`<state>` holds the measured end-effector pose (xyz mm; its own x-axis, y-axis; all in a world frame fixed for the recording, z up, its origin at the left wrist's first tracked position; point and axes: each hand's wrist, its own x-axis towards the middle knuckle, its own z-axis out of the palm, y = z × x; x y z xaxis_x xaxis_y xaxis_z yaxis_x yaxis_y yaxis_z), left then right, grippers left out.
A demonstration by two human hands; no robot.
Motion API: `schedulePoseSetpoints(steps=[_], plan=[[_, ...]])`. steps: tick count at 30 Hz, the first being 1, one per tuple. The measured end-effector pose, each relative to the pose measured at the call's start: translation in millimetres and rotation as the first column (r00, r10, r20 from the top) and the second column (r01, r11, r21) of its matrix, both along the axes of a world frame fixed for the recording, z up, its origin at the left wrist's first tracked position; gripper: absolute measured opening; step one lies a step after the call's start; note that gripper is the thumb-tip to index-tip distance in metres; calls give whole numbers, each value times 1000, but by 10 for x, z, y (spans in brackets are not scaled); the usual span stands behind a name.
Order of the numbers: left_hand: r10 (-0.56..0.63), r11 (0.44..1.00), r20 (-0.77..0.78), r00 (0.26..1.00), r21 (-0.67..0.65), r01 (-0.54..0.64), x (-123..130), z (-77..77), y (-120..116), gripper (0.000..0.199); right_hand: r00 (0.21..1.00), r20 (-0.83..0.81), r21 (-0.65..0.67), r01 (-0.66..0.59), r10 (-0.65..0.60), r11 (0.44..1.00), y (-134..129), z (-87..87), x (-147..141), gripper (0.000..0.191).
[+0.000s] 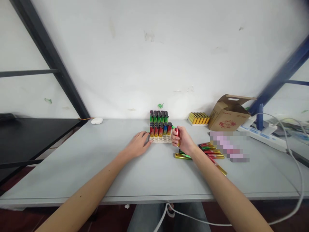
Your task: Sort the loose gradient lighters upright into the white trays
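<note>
My left hand [138, 144] lies flat on the table with its fingers stretched out, its thumb and fingertips at the left edge of a white tray [161, 140] with round holes. Shiny red-and-gold lighters [161, 130] with dark tops stand upright in it, one blue among them. My right hand [183, 140] is closed around a red-and-gold lighter [177, 131], held roughly upright at the tray's right end. A small green bit shows beside that hand; I cannot make out what it is. Several metallic red, green and gold pieces [212, 151] lie loosely by my right forearm.
Behind the tray stand rows of green lighters [159, 116]. Farther right are a tray of yellow cylinders [199, 118], an open cardboard box [228, 114] and a power strip [264, 138] with a white cable. A white case [97, 120] sits at the back left.
</note>
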<state>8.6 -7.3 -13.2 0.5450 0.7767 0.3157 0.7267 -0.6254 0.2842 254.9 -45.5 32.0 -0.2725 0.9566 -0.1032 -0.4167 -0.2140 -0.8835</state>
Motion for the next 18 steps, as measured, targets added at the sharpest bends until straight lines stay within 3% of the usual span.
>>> schedulePoseSetpoints(steps=[18], plan=[[-10,1000,-8,1000,14,10,5,1,4,41,998,-54,-16,-14,13,1000,-5,-18,-40,32]])
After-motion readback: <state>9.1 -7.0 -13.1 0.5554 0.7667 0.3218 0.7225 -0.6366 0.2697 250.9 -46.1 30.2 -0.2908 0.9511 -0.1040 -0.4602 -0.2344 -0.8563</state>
